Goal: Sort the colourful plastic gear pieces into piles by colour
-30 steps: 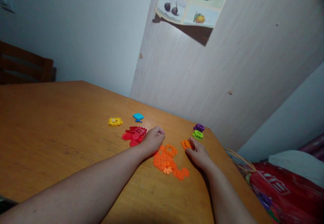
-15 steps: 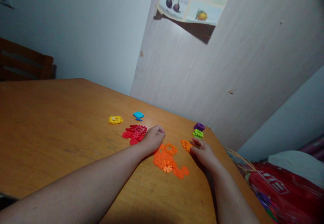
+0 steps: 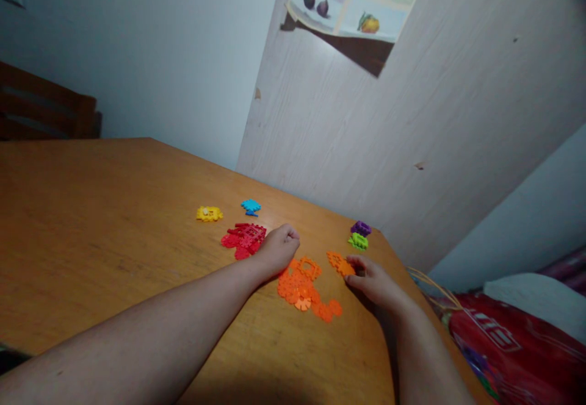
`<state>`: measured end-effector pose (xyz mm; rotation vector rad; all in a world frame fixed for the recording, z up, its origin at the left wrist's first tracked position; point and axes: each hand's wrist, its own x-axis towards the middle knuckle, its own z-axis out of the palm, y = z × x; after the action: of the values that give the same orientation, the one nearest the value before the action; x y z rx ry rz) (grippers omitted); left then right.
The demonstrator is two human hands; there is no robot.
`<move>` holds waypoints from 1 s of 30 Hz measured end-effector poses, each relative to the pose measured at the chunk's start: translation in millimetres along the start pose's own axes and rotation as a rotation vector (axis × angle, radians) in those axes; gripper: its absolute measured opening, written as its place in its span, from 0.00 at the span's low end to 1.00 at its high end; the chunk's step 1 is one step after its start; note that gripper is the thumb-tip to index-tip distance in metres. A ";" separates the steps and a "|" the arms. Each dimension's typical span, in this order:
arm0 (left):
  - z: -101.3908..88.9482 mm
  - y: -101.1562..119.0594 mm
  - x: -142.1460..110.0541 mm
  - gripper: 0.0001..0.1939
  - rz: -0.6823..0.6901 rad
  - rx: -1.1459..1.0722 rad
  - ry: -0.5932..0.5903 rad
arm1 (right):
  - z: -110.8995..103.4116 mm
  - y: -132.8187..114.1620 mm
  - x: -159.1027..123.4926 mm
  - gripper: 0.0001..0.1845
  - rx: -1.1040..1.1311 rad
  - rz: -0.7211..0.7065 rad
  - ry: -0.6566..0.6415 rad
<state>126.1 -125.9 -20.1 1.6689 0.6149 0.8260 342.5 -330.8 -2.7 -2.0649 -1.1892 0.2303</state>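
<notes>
My left hand (image 3: 280, 247) is closed in a fist on the table, between the red plastic building pieces (image 3: 244, 238) and a spread of orange plastic pieces (image 3: 297, 286). Whatever its fingers hold, if anything, is hidden. On the right, my right hand (image 3: 370, 277) has its thumb and fingertips around the near end of an orange notched building piece (image 3: 339, 262). That piece lies at the table surface, apart from the larger orange spread.
Beyond my hands are yellow pieces (image 3: 209, 213), blue pieces (image 3: 251, 205), purple pieces (image 3: 361, 228) and green pieces (image 3: 358, 241). The wooden table (image 3: 114, 210) meets a panelled wall at the back. A red bag (image 3: 513, 338) sits past its right edge.
My right hand has drawn slightly back, its fingers now lower and curled at the orange piece's end, showing more of the piece. My left hand stays in its fist.
</notes>
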 end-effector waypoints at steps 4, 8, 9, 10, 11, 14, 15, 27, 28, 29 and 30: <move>0.3 -1.6 0.9 0.03 0.001 0.005 -0.007 | 0.3 -5.9 2.2 0.26 0.079 0.023 0.051; 0.9 -3.2 1.3 0.03 0.015 0.016 -0.008 | 9.4 -14.9 9.9 0.27 0.021 -0.016 0.108; 1.0 -3.6 1.5 0.03 0.020 0.018 -0.006 | 12.3 -16.6 12.2 0.27 -0.002 -0.040 0.113; 1.1 -3.9 1.6 0.03 0.025 0.019 -0.005 | 15.0 -17.7 14.4 0.27 -0.019 -0.062 0.112; 1.1 -4.3 1.8 0.03 0.028 0.018 -0.004 | 17.5 -17.9 16.3 0.27 -0.028 -0.079 0.103; 1.2 -5.3 2.8 0.04 0.032 0.017 -0.004 | 23.1 -13.3 20.0 0.28 -0.015 -0.099 0.045; 1.2 -5.7 3.2 0.04 0.030 0.018 -0.004 | 24.3 -10.7 20.6 0.29 0.002 -0.092 0.022; 2.1 -8.7 4.3 0.04 0.041 0.037 -0.010 | 18.9 -12.1 18.9 0.29 -0.197 -0.057 -0.041; 1.9 -8.9 4.4 0.04 0.041 0.039 -0.013 | 17.1 -12.2 18.0 0.29 -0.212 -0.054 -0.046; 1.8 -9.1 4.5 0.04 0.043 0.039 -0.014 | 15.5 -12.2 17.1 0.28 -0.220 -0.053 -0.050; 1.6 -9.2 4.5 0.04 0.044 0.040 -0.015 | 14.0 -12.1 16.0 0.28 -0.219 -0.055 -0.054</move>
<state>130.3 -121.3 -28.3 1.7286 0.5892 0.8371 336.5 -307.1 -1.6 -2.2223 -1.3531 0.1350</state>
